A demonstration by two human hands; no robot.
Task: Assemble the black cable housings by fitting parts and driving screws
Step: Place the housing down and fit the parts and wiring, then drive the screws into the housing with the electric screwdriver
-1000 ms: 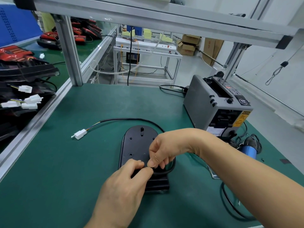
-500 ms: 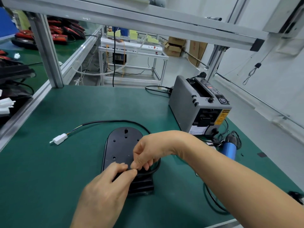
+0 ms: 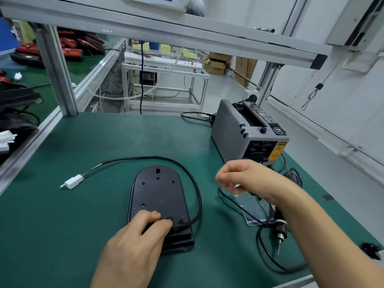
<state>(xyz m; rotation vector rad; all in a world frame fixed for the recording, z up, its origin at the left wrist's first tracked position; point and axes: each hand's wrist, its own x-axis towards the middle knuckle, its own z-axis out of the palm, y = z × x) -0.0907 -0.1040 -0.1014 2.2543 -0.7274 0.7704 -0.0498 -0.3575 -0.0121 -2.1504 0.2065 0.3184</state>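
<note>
Left hand (image 3: 135, 242) on near end of housing (image 3: 158, 194), fingers bent, pressing, nothing pinched; screw (image 3: 169, 218) beside thumb. Right hand (image 3: 245, 179) in air right of housing, blurred; grip cannot tell. Wide green mat (image 3: 62, 235) to left. Housing mid-table, long axis running away, rounded end far. Screwdriver (image 3: 279, 229) near right edge, half hidden by forearm.

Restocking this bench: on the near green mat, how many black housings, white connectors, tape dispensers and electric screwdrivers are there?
Black housing: 1
White connector: 1
Tape dispenser: 1
Electric screwdriver: 1
Total: 4
</note>
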